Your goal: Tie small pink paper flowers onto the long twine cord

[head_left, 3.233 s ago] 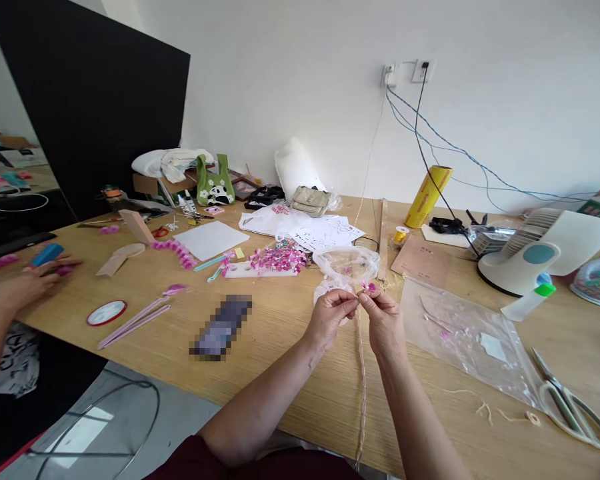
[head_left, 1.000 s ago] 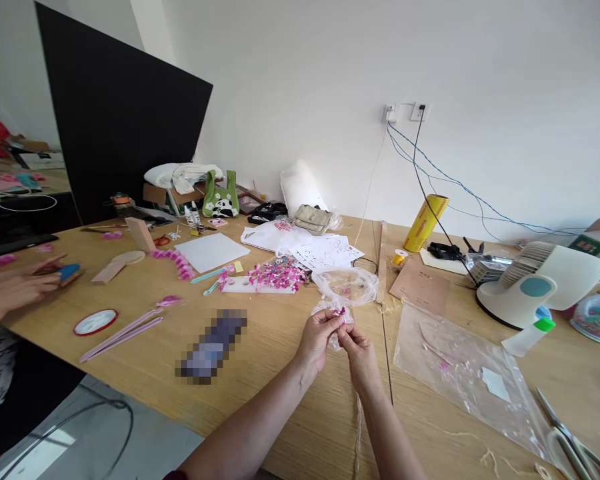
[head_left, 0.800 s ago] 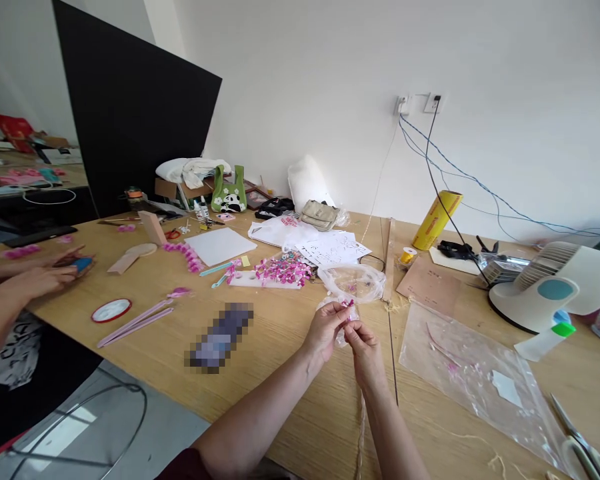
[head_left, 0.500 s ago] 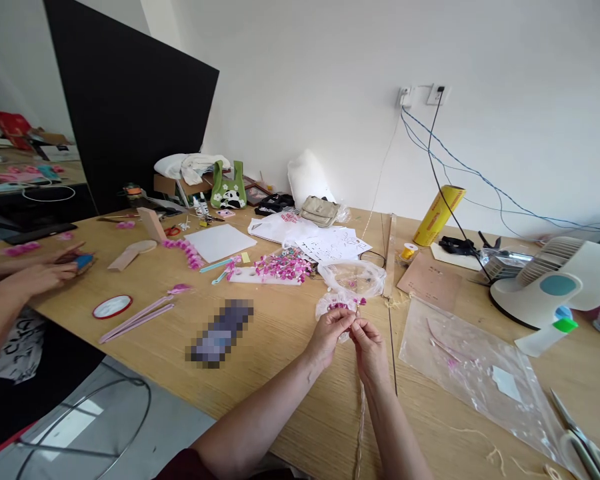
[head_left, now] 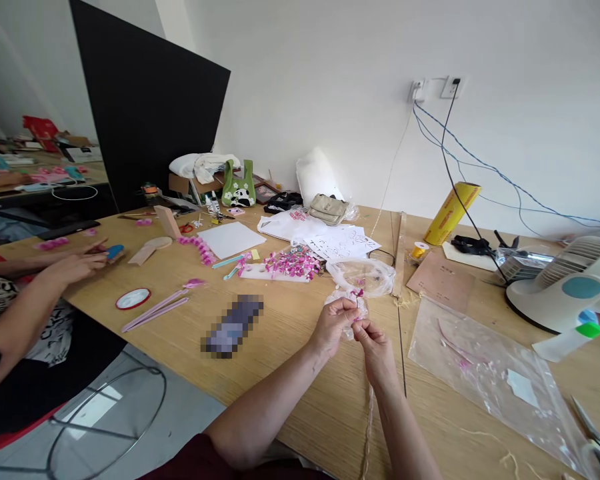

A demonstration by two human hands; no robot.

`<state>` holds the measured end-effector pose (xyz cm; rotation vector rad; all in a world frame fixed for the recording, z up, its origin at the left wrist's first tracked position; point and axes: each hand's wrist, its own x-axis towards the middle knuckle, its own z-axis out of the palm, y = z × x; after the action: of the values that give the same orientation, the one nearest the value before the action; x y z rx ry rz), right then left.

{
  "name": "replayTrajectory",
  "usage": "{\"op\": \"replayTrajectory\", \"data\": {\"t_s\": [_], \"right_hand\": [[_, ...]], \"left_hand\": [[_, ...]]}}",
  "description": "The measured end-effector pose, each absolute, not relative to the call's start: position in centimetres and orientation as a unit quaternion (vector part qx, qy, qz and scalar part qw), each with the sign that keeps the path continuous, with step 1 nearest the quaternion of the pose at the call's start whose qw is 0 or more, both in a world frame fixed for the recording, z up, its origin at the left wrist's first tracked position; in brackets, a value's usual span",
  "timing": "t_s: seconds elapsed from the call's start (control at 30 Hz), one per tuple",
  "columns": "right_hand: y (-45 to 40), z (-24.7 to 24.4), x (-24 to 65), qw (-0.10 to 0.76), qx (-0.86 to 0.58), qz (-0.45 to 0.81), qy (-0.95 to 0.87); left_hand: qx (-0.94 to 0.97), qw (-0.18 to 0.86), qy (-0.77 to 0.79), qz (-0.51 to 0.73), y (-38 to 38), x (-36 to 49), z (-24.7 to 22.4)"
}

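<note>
My left hand (head_left: pixel 334 327) is closed in a pinch, with a small purple flower (head_left: pixel 359 293) showing just above its fingertips. Slightly lower and to the right, my right hand (head_left: pixel 379 348) pinches at the top of a pale braided cord (head_left: pixel 369 427), which hangs past the table's near edge. The fingers hide exactly how the flower and cord meet. Behind the hands lies a crumpled clear plastic bag (head_left: pixel 347 335), and beyond it a larger open plastic bag (head_left: pixel 380 283).
Many purple flowers (head_left: pixel 295 264) heap on a white holed block (head_left: pixel 275 275). A flat zip bag (head_left: pixel 450 373), scissors (head_left: pixel 597 433) and a white fan (head_left: pixel 560 290) stand right. At left, a co-worker's hands (head_left: pixel 83 267) hold a blue object (head_left: pixel 115 252). A blurred-out dark object (head_left: pixel 233 327) lies left.
The camera view has turned a little left. My fingertips, close together before, are now slightly apart, left above right. The purple flower shows more upright above the left fingers.
</note>
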<state>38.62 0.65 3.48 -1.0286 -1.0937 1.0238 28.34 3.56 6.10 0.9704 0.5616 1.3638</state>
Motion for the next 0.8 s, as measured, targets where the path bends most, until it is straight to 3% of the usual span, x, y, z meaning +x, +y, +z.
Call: {"op": "replayTrajectory", "data": {"t_s": [0.3,0.8], "right_hand": [[0.2,7.9,39.8,0.633,-0.435,0.435,-0.471],[-0.2,8.2,39.5,0.666,-0.391,0.457,-0.441]], "left_hand": [[0.501,0.621,0.288,0.529,2.9,27.9,7.1],[0.483,0.659,0.256,0.517,1.0,28.3,7.7]]}}
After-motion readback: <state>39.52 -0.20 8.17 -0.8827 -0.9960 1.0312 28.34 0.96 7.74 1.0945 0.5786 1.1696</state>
